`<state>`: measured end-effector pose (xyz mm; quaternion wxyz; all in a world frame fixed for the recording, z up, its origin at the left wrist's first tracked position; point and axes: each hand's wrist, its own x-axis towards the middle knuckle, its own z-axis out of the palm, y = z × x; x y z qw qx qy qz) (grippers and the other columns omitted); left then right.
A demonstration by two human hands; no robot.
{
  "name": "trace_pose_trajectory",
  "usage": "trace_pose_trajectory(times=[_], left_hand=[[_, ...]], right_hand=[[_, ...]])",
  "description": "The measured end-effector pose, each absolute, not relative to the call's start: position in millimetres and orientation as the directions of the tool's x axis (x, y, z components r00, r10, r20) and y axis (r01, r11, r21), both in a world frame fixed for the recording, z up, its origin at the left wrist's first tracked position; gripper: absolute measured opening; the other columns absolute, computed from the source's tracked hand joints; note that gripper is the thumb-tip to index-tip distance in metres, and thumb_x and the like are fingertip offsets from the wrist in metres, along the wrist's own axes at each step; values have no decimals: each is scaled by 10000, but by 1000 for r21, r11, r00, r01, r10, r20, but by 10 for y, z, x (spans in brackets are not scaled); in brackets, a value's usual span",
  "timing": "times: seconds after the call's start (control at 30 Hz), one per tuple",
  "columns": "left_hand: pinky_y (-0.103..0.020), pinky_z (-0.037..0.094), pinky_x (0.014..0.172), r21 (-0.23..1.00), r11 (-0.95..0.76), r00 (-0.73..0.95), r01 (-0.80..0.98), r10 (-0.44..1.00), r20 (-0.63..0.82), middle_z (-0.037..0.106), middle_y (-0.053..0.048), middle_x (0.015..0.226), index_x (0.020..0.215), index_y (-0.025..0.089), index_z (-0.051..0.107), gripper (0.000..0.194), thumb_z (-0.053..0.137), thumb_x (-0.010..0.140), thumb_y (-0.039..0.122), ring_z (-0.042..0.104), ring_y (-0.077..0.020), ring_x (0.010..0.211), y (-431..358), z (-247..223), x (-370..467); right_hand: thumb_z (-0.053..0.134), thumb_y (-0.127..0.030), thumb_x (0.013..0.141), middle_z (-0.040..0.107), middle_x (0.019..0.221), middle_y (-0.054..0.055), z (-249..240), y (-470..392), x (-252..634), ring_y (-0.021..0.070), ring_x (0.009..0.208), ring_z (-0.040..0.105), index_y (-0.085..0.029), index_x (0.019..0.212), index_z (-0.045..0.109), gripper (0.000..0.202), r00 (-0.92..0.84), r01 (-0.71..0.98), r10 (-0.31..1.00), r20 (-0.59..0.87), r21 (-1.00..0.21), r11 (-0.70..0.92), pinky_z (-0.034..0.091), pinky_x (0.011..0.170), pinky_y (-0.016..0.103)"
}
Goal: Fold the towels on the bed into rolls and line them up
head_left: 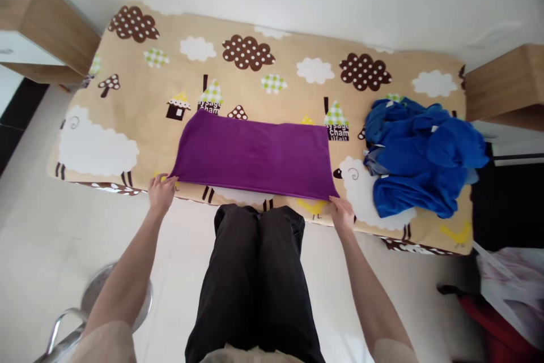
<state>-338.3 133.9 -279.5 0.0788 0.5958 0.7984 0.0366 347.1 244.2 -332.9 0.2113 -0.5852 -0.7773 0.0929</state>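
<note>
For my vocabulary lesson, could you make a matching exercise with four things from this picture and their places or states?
1. purple cloth
2. left hand
3. blue fabric
4. right hand

A. heaped right of the cloth
B. at the cloth's near right corner
C. spread between the two hands
D. at the cloth's near left corner

Pairs: 1-C; 2-D; 3-A; 4-B

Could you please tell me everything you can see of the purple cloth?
The purple cloth is plain, soft-looking fabric, spread nearly flat as a roughly rectangular strip with faint creases. It lies on the printed beige sheet, towards the person's side. The left hand pinches its near left corner, the right hand its near right; the near edge runs almost straight between them. Its number of layers is unclear.
</note>
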Motion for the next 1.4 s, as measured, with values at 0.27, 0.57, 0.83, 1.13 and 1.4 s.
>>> trace_pose_trajectory(times=[0.27,0.57,0.83,1.13,1.4], left_hand=[[-574,399,1095,76,197,-177,977,961,-214,772,-174,1184,1109,171,817,422,482,853,147,622,-373,1255,1304,-2780,-3305],[-649,123,1300,189,54,-33,981,994,-108,296,-118,1720,1604,175,465,637,416,995,354,196,-406,1607,2038,-2629,-2257],[-667,18,1305,295,102,-67,950,990,-125,144,-73,1766,1647,219,382,653,352,1058,499,16,-386,1640,2263,-3217,-1733],[-617,27,1320,272,559,-550,783,827,-113,97,-153,1766,1671,123,293,729,299,1058,518,-11,-381,1639,1844,-3243,-2687],[-604,62,1330,234,167,-153,958,985,-75,107,-119,1766,1655,170,348,664,318,1060,462,15,-320,1649,2414,-2960,-2471]], right_hand=[[475,-100,827,793,1080,121,-3052,2412,3271,263,1020,747,-184,1076,787,408,27,975,983,-180,-213,-65,592,923,379],[374,-268,1045,441,1647,150,-2469,3064,1635,323,1537,401,-146,1554,521,544,-326,916,935,-140,-289,277,324,1258,530],[368,-455,1086,167,1766,61,-3211,3095,1114,284,1645,113,-225,1651,367,609,-548,807,820,-166,-362,467,51,1327,573],[249,-434,1090,201,1752,141,-3266,3072,2580,304,1636,147,-120,1658,330,654,57,988,990,-131,-132,-74,137,1321,561],[314,-381,1066,164,1756,167,-3096,3379,2197,350,1641,101,-127,1666,305,652,-78,973,997,11,-218,78,118,1290,682]])
